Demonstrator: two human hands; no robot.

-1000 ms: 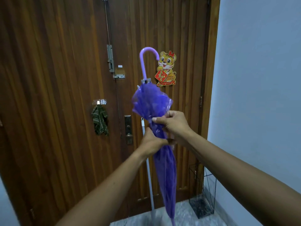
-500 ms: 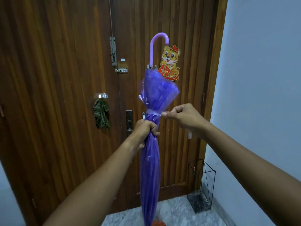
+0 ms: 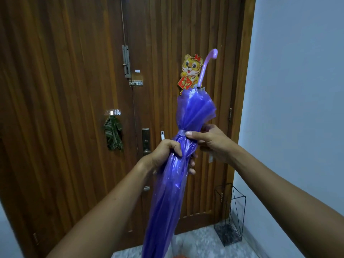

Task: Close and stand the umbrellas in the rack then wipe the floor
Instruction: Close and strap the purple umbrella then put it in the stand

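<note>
I hold a folded purple umbrella [image 3: 168, 198] in front of the wooden door, its pale curved handle [image 3: 206, 67] pointing up and to the right. My left hand [image 3: 168, 155] is wrapped around the bunched canopy at its middle. My right hand [image 3: 210, 139] pinches the strap band just above it, thumb on the band. The umbrella's tip runs out of view at the bottom. A black wire rack [image 3: 229, 215] stands on the floor at the lower right, beside the wall, with nothing in it.
The wooden door [image 3: 65, 108] fills the view, with a bolt [image 3: 126, 61], a lock plate [image 3: 146, 141], a tiger sticker [image 3: 189, 71] and a striped cloth [image 3: 113, 135] on a hook. A pale wall [image 3: 297, 90] is on the right. Marbled floor [image 3: 201, 243] shows below.
The umbrella has tilted so its handle leans to the right and sits lower. My right hand has moved onto the strap band, close above my left hand.
</note>
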